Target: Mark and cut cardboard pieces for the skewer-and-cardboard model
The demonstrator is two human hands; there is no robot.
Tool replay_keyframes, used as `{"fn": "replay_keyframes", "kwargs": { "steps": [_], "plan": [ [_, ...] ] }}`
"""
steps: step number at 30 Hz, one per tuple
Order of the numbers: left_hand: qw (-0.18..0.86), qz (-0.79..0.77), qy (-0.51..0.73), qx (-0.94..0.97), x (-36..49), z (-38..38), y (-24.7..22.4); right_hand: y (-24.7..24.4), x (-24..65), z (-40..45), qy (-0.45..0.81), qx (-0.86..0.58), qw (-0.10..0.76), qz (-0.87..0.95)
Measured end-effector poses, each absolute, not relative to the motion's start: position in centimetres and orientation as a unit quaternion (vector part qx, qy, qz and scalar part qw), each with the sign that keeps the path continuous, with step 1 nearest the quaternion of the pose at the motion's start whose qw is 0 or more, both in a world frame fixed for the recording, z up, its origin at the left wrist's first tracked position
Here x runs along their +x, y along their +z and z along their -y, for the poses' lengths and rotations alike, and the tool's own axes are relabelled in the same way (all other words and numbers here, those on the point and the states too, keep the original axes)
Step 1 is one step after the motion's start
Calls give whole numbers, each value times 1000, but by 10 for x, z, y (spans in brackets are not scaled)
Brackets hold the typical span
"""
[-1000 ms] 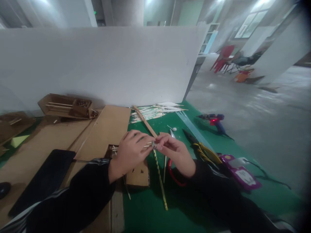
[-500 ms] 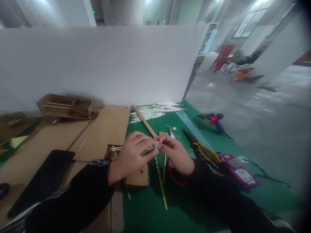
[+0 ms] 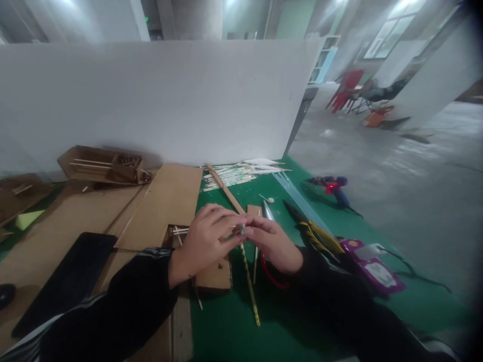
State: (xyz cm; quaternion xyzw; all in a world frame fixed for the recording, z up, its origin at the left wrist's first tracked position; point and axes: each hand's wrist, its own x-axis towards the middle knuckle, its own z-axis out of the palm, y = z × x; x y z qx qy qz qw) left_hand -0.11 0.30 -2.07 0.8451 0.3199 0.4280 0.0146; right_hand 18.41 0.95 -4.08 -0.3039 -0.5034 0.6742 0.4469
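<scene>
Left hand and right hand pinch a small grey-blue piece at their fingertips; a loosened pinch risks dropping it among the thin wooden sticks.

Tiny pale piece, pinched between both hands' fingertips.

Dim, cool overhead light with glare at your top edge, soft shadows under your hands on the green table, wide-angle bending and dark vignetting at right, background slightly blurred.
</scene>
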Motion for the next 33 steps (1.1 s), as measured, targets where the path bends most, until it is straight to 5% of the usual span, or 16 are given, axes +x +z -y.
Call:
{"fn": "replay_keyframes", "kwargs": {
  "steps": [16, 27, 33],
  "plan": [
    [12, -324, 402, 856, -1, -1, -24, -42, 181, -8, 716, -301, 432, 459],
    [-64, -342, 370, 861, -3, 0, -23, -49, 185, -13, 668, -315, 438, 513],
    [-20, -345, 380, 858, -2, 0, -24, -41, 184, -10, 617, -331, 444, 559]
  ]
}}
